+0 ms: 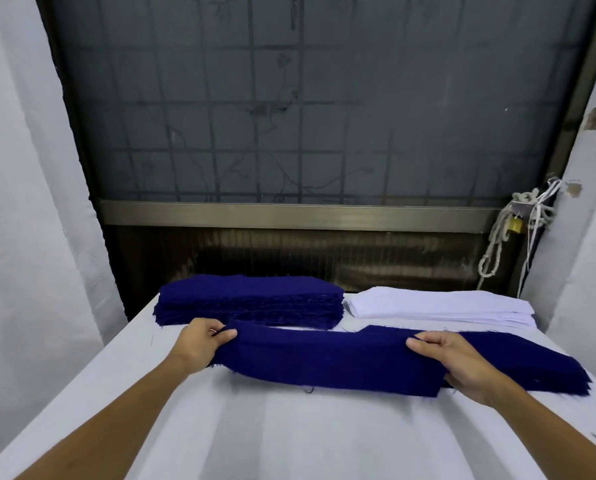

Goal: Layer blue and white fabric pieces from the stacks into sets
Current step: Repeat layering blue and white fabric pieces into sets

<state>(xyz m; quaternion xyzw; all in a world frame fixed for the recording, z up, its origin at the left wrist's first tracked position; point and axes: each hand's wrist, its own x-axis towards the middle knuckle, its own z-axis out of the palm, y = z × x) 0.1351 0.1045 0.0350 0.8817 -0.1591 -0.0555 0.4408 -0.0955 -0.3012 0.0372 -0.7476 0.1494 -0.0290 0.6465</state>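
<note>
A long dark blue fabric piece (324,362) stretches across the middle of the white table (255,438). My left hand (203,344) grips its left end, fingers curled over the edge. My right hand (456,362) pinches its right part, thumb underneath. Just beyond my right hand another blue layer (532,365) lies flat on the table, partly covered by the held piece. At the back left stands a thick stack of blue pieces (251,299). To its right lies a lower stack of white pieces (442,306).
A dark window with a metal frame (296,213) rises behind the table's far edge. White rope and a brass padlock (514,225) hang at the right. White walls flank both sides.
</note>
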